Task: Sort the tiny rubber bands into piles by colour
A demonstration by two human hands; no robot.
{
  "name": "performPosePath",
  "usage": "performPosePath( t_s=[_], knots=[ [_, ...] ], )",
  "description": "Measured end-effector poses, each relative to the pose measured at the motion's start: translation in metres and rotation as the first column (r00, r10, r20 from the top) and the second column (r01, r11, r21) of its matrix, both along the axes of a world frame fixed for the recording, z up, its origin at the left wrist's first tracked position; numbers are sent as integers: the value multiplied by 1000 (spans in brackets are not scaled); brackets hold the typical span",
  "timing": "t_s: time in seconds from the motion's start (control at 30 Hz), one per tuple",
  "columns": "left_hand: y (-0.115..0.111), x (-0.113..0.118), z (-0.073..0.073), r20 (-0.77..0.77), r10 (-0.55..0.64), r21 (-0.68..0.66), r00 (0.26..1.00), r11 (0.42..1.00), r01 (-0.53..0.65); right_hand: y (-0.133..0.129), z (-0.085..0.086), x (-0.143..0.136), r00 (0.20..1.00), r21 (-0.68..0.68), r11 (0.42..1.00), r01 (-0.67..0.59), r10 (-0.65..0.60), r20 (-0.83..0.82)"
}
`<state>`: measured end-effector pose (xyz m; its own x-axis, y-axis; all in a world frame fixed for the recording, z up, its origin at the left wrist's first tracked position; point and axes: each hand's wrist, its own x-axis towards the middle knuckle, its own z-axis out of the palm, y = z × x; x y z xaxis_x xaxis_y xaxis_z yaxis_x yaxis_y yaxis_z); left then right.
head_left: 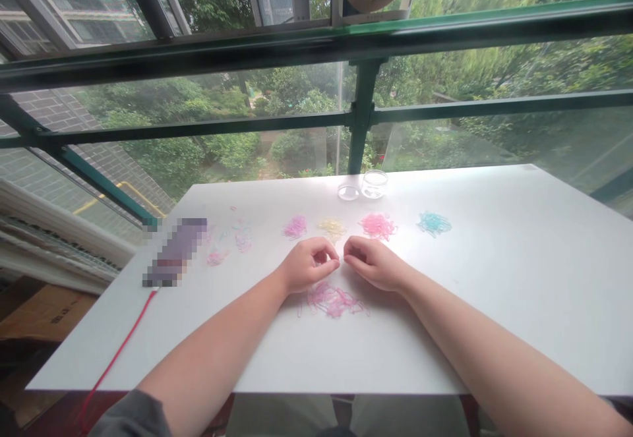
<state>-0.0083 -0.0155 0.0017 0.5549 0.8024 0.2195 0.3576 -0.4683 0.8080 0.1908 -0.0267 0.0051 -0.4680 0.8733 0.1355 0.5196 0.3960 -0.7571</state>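
My left hand (310, 264) and my right hand (374, 262) are close together over the middle of the white table (494, 279), a narrow gap between their fingertips. Each has thumb and fingertips pinched together; anything between them is too small to make out. Just below lies a loose pile of pink and purple thin loops (333, 300), which look like small rubber bands. Beyond the hands is a row of similar piles: purple loops (295, 227), pale yellow loops (331, 227), bright pink loops (378, 225) and teal loops (434, 222).
A clear round jar (374, 185) and a clear lid (348, 192) stand at the back edge. Scattered pale loops (242, 236) lie left, beside a blurred dark phone-like object (175, 252) with a red cord (121, 351). A green-framed window (363, 114) borders the table's far side.
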Motion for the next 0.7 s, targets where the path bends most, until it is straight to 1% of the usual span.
performPosePath(
  t_s=[0.3,0.53,0.6,0.7],
  knots=[
    [4,-1,-1,35,102,23,994,994,-103,0,1,0,1000,8,1000,4,-4,-24],
    [5,-1,-3,35,134,45,990,990,-135,0,1,-1,1000,14,1000,19,-20,12],
    [7,-3,-5,45,176,64,983,982,-179,1,1,-1,999,22,999,29,-29,24],
    [15,-7,-7,68,298,89,952,949,-303,1,2,-2,999,21,999,29,-30,42]
  ],
)
